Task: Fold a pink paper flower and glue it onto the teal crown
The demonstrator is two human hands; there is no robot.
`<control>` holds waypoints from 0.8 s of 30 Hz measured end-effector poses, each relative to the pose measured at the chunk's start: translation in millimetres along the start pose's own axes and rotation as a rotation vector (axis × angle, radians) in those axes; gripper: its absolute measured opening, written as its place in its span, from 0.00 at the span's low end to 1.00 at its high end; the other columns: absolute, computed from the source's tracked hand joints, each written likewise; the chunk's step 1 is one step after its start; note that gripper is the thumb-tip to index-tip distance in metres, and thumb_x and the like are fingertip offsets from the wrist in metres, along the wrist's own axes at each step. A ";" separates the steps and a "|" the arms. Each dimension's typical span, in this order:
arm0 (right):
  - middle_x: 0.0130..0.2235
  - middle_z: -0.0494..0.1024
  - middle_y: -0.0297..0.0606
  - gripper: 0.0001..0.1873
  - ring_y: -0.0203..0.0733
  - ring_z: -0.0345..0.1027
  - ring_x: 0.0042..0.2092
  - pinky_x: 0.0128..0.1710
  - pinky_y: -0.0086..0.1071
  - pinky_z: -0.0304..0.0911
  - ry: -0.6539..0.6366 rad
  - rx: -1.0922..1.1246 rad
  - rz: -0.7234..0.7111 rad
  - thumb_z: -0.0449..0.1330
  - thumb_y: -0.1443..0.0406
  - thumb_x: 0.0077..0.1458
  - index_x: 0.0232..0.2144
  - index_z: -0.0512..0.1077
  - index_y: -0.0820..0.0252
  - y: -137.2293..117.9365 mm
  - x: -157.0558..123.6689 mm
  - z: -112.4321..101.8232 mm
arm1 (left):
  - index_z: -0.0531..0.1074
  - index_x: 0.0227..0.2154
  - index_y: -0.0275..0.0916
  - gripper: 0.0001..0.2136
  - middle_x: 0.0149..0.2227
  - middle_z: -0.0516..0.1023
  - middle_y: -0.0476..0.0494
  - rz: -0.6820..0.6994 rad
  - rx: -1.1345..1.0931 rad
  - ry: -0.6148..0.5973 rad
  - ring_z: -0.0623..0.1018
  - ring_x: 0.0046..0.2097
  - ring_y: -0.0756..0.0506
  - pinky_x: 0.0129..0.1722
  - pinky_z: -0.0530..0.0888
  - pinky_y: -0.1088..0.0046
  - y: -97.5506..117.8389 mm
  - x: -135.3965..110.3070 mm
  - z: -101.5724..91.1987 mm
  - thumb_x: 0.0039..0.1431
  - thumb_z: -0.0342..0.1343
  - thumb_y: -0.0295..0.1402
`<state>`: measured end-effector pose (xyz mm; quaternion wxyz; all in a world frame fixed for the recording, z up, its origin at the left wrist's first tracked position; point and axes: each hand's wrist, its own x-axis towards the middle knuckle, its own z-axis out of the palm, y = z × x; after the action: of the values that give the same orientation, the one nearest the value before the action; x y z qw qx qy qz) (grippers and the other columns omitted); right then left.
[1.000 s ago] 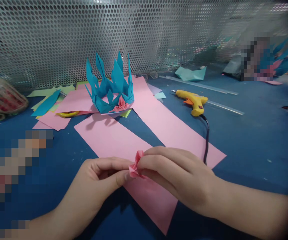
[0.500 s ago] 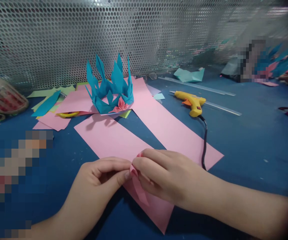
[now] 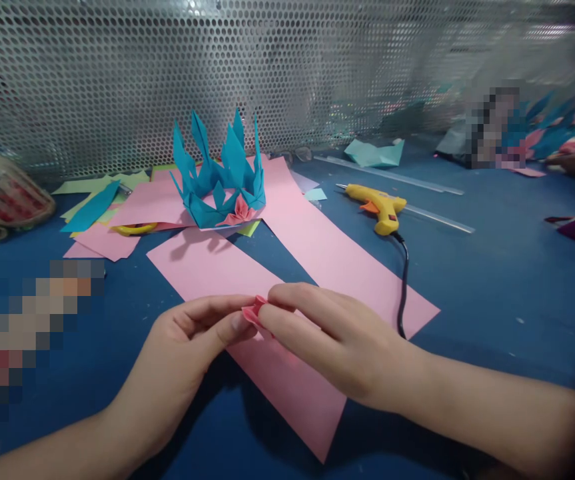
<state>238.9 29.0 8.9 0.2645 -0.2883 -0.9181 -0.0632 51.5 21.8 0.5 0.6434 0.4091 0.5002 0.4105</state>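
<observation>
— Pink paper fold [image 3: 253, 312]: where have you got it?

— Pinched between both my hands, just above the near pink strip [image 3: 292, 393], low in the middle of the view. My left hand [image 3: 187, 340] nips it from the left with thumb and forefinger. My right hand [image 3: 340, 337] closes on it from the right, fingertips [image 3: 268, 315] pressed to its top edge. Both grips are tight on the fold. My fingers hide most of it, so I can't tell its exact shape.

— What lies under your hands?

— That strip lies flat on the blue table [image 3: 497, 287], running from near the crown down towards me, and my right hand is over it. A second pink strip [image 3: 337, 260] lies to its right, with a wedge of bare table between the two.

— And farther off?

— A blue paper crown [image 3: 220, 177] stands upright behind the strips, with a small pink flower [image 3: 238, 212] on its front. To its right a yellow glue gun [image 3: 380, 205] lies on its side, its black cord [image 3: 404, 287] trailing down to the edge of the second strip. Left of the crown are loose pink, green and blue paper scraps [image 3: 97, 207] and a yellow scissor handle [image 3: 134, 229]. A perforated metal screen [image 3: 267, 67] closes off the back of the table.
</observation>
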 end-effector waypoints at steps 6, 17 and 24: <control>0.38 0.76 0.45 0.11 0.38 0.72 0.38 0.35 0.28 0.69 0.100 0.149 0.048 0.47 0.71 0.67 0.42 0.70 0.66 5.9 -4.0 11.3 | 0.73 0.42 0.43 0.17 0.37 0.85 0.48 -0.039 -0.085 -0.033 0.83 0.40 0.49 0.43 0.76 0.79 0.1 -1.7 -1.2 0.50 0.69 0.37; 0.34 0.72 0.40 0.08 0.36 0.68 0.32 0.30 0.27 0.65 -0.110 0.187 0.074 0.51 0.70 0.65 0.36 0.70 0.63 10.1 -5.8 10.2 | 0.72 0.45 0.44 0.20 0.36 0.86 0.47 -0.035 0.047 -0.040 0.84 0.42 0.45 0.37 0.78 0.79 -2.1 -6.2 1.4 0.49 0.69 0.35; 0.38 0.70 0.39 0.16 0.35 0.64 0.32 0.28 0.26 0.63 -0.036 0.027 0.144 0.44 0.66 0.67 0.32 0.70 0.57 6.7 -7.4 8.0 | 0.71 0.46 0.45 0.18 0.36 0.85 0.50 -0.012 0.019 -0.074 0.83 0.41 0.49 0.39 0.76 0.84 0.0 -3.2 1.1 0.52 0.67 0.33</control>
<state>244.1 33.0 -2.1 0.2558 -0.3511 -0.9003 -0.0265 52.0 18.7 1.7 0.6599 0.4270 0.4826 0.3864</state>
